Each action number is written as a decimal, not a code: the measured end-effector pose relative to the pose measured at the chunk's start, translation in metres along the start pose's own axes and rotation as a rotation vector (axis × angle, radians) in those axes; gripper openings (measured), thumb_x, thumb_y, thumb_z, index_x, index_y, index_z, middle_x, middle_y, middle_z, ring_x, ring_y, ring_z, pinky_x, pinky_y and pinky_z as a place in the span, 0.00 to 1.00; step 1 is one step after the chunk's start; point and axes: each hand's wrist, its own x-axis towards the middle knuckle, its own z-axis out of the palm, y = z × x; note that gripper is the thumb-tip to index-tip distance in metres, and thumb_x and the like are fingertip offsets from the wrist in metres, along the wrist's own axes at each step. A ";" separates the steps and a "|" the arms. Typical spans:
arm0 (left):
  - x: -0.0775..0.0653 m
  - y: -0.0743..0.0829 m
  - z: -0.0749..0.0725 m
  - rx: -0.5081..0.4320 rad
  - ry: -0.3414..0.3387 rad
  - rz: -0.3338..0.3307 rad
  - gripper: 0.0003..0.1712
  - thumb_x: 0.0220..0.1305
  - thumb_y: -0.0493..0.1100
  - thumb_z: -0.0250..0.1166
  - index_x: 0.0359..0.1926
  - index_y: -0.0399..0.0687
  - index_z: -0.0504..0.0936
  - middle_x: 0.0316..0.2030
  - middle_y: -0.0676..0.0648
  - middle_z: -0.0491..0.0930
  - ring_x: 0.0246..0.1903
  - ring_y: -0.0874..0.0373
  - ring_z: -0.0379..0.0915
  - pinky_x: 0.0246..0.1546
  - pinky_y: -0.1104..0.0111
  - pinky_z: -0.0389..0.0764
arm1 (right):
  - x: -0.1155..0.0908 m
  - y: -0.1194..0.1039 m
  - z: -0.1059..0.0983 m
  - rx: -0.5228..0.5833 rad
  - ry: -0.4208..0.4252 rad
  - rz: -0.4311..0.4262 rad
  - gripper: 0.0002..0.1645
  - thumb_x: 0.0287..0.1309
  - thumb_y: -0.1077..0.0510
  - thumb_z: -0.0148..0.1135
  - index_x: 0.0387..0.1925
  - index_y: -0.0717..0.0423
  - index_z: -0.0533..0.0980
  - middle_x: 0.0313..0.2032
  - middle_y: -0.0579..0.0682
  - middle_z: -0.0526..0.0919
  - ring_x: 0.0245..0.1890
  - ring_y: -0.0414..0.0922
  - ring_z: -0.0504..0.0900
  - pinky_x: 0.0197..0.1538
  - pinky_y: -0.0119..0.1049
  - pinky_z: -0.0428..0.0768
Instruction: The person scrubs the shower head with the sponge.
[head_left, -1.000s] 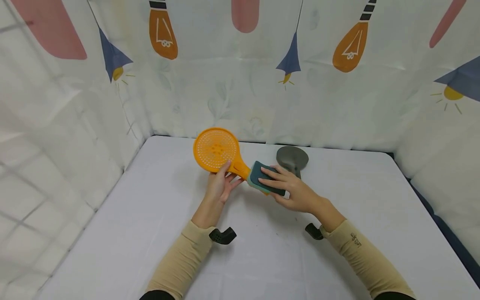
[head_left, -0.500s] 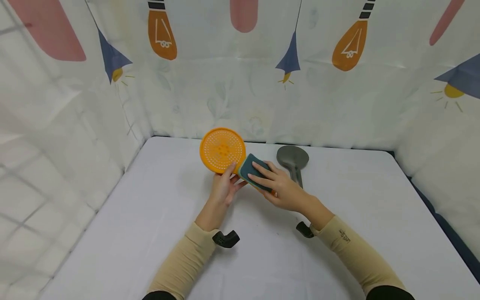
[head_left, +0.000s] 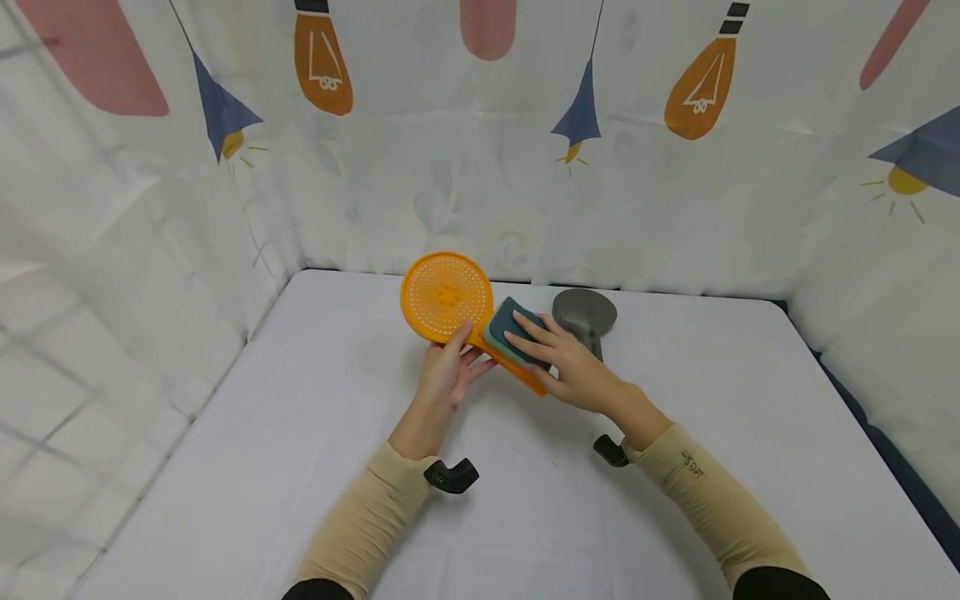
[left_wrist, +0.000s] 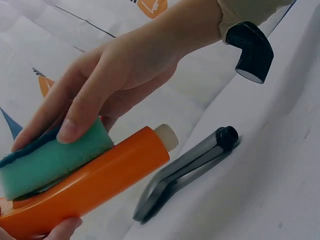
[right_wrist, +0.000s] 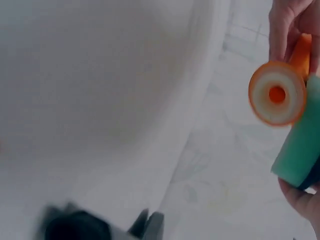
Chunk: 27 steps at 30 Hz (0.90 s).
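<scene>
An orange shower head (head_left: 447, 293) with a perforated round face is held up over the table by my left hand (head_left: 441, 379), which grips it at its neck, thumb in front. My right hand (head_left: 581, 371) holds a sponge (head_left: 510, 333), dark blue on one side and light green on the other, against the shower head's handle. In the left wrist view, the sponge (left_wrist: 55, 162) lies along the orange handle (left_wrist: 110, 172), short of the pale threaded end (left_wrist: 166, 137). The right wrist view shows the handle's hollow end (right_wrist: 276, 94) face on.
Behind my right hand a grey shower head (head_left: 585, 312) lies on the white table (head_left: 337, 400); its handle (left_wrist: 185, 170) shows in the left wrist view. Patterned white curtains (head_left: 480, 167) hang along the table's back and sides.
The orange shower head has shifted slightly right. The sponge has slid along the handle toward the round head, then up a little, baring more of the handle's lower end.
</scene>
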 end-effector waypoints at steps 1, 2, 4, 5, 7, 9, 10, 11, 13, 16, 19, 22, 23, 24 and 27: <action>0.000 -0.002 0.001 0.006 -0.002 -0.005 0.26 0.81 0.45 0.54 0.74 0.45 0.62 0.61 0.40 0.72 0.50 0.48 0.79 0.57 0.42 0.75 | 0.003 -0.001 0.001 -0.001 0.004 -0.002 0.32 0.67 0.65 0.64 0.71 0.59 0.70 0.74 0.62 0.63 0.74 0.70 0.55 0.71 0.66 0.56; 0.000 -0.003 0.001 0.007 0.000 -0.007 0.26 0.81 0.45 0.54 0.73 0.45 0.63 0.60 0.40 0.72 0.48 0.49 0.80 0.55 0.44 0.78 | 0.004 -0.002 0.002 -0.006 0.005 -0.012 0.33 0.67 0.66 0.64 0.71 0.60 0.70 0.74 0.62 0.63 0.73 0.70 0.56 0.71 0.66 0.57; 0.001 -0.003 0.001 0.006 0.008 -0.004 0.25 0.81 0.44 0.54 0.72 0.44 0.63 0.58 0.41 0.73 0.45 0.52 0.81 0.51 0.49 0.82 | 0.005 -0.005 0.003 -0.038 -0.006 -0.047 0.33 0.64 0.67 0.66 0.70 0.59 0.72 0.73 0.61 0.64 0.72 0.72 0.58 0.69 0.66 0.61; 0.002 -0.001 0.001 0.000 0.020 -0.009 0.24 0.81 0.44 0.54 0.71 0.44 0.64 0.56 0.42 0.73 0.44 0.53 0.81 0.49 0.53 0.84 | 0.005 -0.005 0.003 -0.054 -0.014 -0.074 0.33 0.63 0.67 0.67 0.70 0.59 0.73 0.73 0.61 0.66 0.71 0.73 0.60 0.68 0.66 0.63; 0.004 0.003 0.000 -0.009 0.045 -0.015 0.24 0.80 0.44 0.55 0.70 0.43 0.64 0.55 0.43 0.73 0.43 0.53 0.80 0.44 0.58 0.85 | 0.001 -0.005 0.002 -0.068 -0.034 -0.126 0.34 0.60 0.67 0.69 0.68 0.56 0.75 0.72 0.59 0.68 0.70 0.73 0.62 0.67 0.65 0.66; 0.004 0.008 -0.002 -0.015 0.060 -0.011 0.24 0.80 0.44 0.55 0.70 0.44 0.63 0.56 0.42 0.72 0.44 0.52 0.79 0.43 0.58 0.85 | -0.003 -0.003 -0.001 -0.058 -0.053 -0.151 0.34 0.59 0.66 0.70 0.68 0.53 0.76 0.72 0.57 0.69 0.70 0.71 0.62 0.67 0.64 0.67; 0.005 0.010 -0.003 -0.022 0.064 -0.008 0.25 0.80 0.44 0.55 0.71 0.45 0.63 0.56 0.42 0.72 0.46 0.51 0.79 0.46 0.56 0.84 | -0.006 -0.001 -0.002 -0.038 -0.053 -0.156 0.34 0.58 0.66 0.69 0.68 0.53 0.76 0.71 0.57 0.70 0.71 0.70 0.62 0.68 0.63 0.66; 0.004 0.012 -0.003 -0.028 0.066 -0.002 0.25 0.80 0.45 0.55 0.72 0.45 0.62 0.58 0.42 0.71 0.47 0.50 0.78 0.49 0.53 0.84 | -0.008 0.001 -0.003 -0.017 -0.043 -0.157 0.34 0.58 0.67 0.69 0.67 0.53 0.77 0.71 0.57 0.70 0.71 0.69 0.62 0.69 0.63 0.65; 0.004 0.014 -0.004 -0.038 0.058 0.021 0.26 0.80 0.44 0.54 0.73 0.46 0.62 0.58 0.41 0.71 0.49 0.48 0.77 0.54 0.45 0.79 | -0.011 0.005 -0.003 0.011 -0.016 -0.136 0.35 0.57 0.68 0.69 0.67 0.53 0.76 0.71 0.57 0.70 0.72 0.67 0.62 0.70 0.62 0.63; 0.002 0.011 -0.004 -0.029 0.036 0.034 0.26 0.81 0.44 0.54 0.73 0.46 0.62 0.59 0.41 0.71 0.50 0.48 0.77 0.57 0.40 0.73 | -0.007 0.009 0.000 0.021 0.042 -0.110 0.35 0.59 0.69 0.68 0.69 0.56 0.75 0.71 0.60 0.70 0.72 0.66 0.63 0.72 0.61 0.60; 0.000 0.006 -0.001 -0.005 0.000 0.023 0.26 0.81 0.44 0.53 0.73 0.45 0.62 0.58 0.42 0.72 0.49 0.50 0.79 0.57 0.40 0.73 | 0.004 0.007 0.006 -0.005 0.088 -0.098 0.34 0.61 0.68 0.67 0.69 0.59 0.73 0.71 0.62 0.68 0.72 0.66 0.62 0.72 0.62 0.59; -0.001 0.003 0.001 -0.013 -0.020 0.014 0.25 0.82 0.43 0.52 0.73 0.44 0.62 0.57 0.43 0.72 0.46 0.52 0.80 0.55 0.43 0.78 | 0.013 0.002 0.010 -0.048 0.120 -0.109 0.33 0.60 0.67 0.69 0.68 0.61 0.74 0.70 0.64 0.69 0.71 0.68 0.63 0.69 0.64 0.63; -0.001 0.002 0.001 -0.024 -0.020 0.014 0.24 0.82 0.43 0.52 0.73 0.44 0.62 0.56 0.43 0.72 0.46 0.52 0.80 0.54 0.45 0.80 | 0.014 0.000 0.011 -0.059 0.123 -0.119 0.33 0.59 0.68 0.70 0.67 0.61 0.75 0.70 0.64 0.70 0.70 0.69 0.64 0.68 0.64 0.65; -0.001 0.002 0.002 -0.036 -0.015 0.015 0.24 0.81 0.42 0.52 0.72 0.44 0.63 0.56 0.43 0.72 0.45 0.53 0.80 0.52 0.48 0.81 | 0.015 -0.002 0.011 -0.072 0.122 -0.131 0.33 0.57 0.68 0.71 0.66 0.60 0.76 0.69 0.64 0.71 0.69 0.70 0.65 0.67 0.64 0.67; 0.001 0.005 0.001 -0.058 0.016 0.019 0.23 0.81 0.43 0.53 0.70 0.44 0.64 0.55 0.44 0.71 0.44 0.54 0.79 0.45 0.58 0.83 | 0.011 -0.006 0.011 -0.110 0.079 -0.169 0.34 0.54 0.68 0.74 0.65 0.58 0.78 0.69 0.62 0.72 0.67 0.71 0.67 0.64 0.62 0.71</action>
